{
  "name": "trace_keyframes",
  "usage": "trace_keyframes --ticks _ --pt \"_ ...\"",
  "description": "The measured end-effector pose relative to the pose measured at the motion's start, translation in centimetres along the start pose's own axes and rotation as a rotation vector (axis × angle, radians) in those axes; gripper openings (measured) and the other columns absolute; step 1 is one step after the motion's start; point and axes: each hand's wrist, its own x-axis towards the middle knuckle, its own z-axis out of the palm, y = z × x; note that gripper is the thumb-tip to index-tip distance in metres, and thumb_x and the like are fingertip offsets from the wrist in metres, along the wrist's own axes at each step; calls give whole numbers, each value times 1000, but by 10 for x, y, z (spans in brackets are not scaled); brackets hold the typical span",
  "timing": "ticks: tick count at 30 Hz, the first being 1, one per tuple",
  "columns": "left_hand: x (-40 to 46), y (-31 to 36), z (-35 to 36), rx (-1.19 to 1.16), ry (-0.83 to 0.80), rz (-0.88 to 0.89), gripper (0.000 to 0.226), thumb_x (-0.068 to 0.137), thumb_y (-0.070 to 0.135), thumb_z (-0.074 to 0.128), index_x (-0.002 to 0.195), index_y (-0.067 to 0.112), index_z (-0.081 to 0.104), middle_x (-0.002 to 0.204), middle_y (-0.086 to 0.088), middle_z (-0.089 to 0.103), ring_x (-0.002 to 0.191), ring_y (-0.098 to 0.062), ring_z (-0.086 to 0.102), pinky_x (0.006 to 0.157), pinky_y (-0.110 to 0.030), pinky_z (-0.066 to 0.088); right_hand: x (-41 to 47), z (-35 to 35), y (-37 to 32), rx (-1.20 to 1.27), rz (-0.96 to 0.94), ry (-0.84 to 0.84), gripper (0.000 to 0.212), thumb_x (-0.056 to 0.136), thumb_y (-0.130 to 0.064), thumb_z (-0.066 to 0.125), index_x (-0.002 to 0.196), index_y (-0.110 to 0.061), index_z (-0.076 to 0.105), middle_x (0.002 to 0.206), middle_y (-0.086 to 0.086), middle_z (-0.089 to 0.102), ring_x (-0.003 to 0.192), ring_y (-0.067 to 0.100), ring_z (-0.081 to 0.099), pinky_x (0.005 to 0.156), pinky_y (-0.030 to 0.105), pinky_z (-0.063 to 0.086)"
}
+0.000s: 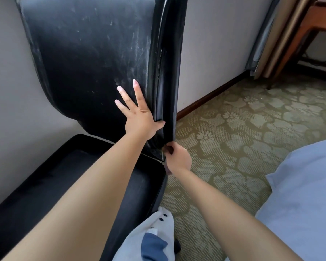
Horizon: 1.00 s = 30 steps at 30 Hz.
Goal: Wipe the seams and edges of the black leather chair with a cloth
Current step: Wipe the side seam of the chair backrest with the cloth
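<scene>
The black leather chair [87, 59] stands against the wall, its tall backrest dusty with pale streaks near the right seam. My left hand [139, 115] lies flat on the backrest with fingers spread, the thumb hooked over the right edge. My right hand [177, 157] grips a small brownish cloth [168, 148] and presses it against the lower right edge of the backrest, just above the seat [51, 178]. Most of the cloth is hidden inside my fist.
Patterned green carpet [243, 129] spreads to the right of the chair. A wooden table [309, 29] and a curtain stand at the far right corner. A pale blue bed cover [305, 194] fills the lower right. My light clothing [158, 232] shows at the bottom.
</scene>
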Motion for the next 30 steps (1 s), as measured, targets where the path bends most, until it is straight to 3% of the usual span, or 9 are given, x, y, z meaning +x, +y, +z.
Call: trace_keyframes --ticks 3,7,9,16,23,30 --pt "0 0 2 63 35 -8 137 71 44 80 141 22 -35 150 -17 -35 141 -46 -15 95 -41 45 5 -1 1 106 53 46 21 93 -22 51 111 -22 62 99 -3 67 91 21 62 69 28 46" --pt "0 3 5 151 62 -41 139 67 51 79 142 21 -34 151 -20 -31 142 -45 -8 104 -63 33 -10 9 -19 397 65 186 18 93 -24 52 108 -23 63 98 -7 67 90 12 61 77 28 48" --pt "0 2 7 146 72 -39 139 67 51 80 142 21 -33 151 -20 -31 142 -46 -9 103 -62 36 -17 17 -25 478 93 213 18 92 -24 52 108 -23 62 102 -8 66 92 10 59 81 28 48" --pt "2 -2 9 132 84 -13 140 66 51 80 141 21 -35 151 -21 -31 141 -47 -9 99 -52 45 -6 13 -17 266 232 81 18 94 -24 49 106 -21 62 101 -6 67 93 18 61 68 27 43" --pt "3 -3 9 136 94 1 141 66 50 81 141 21 -35 151 -21 -30 141 -48 -9 96 -53 47 -21 11 -39 561 95 212 9 88 -23 57 92 -19 65 77 -10 62 81 15 60 72 30 47" --pt "2 -2 11 150 107 -2 142 64 52 80 140 20 -35 151 -22 -28 141 -47 -7 95 -53 47 -5 -2 -23 367 211 22 15 92 -26 54 99 -18 65 94 -4 67 90 19 61 70 28 45"
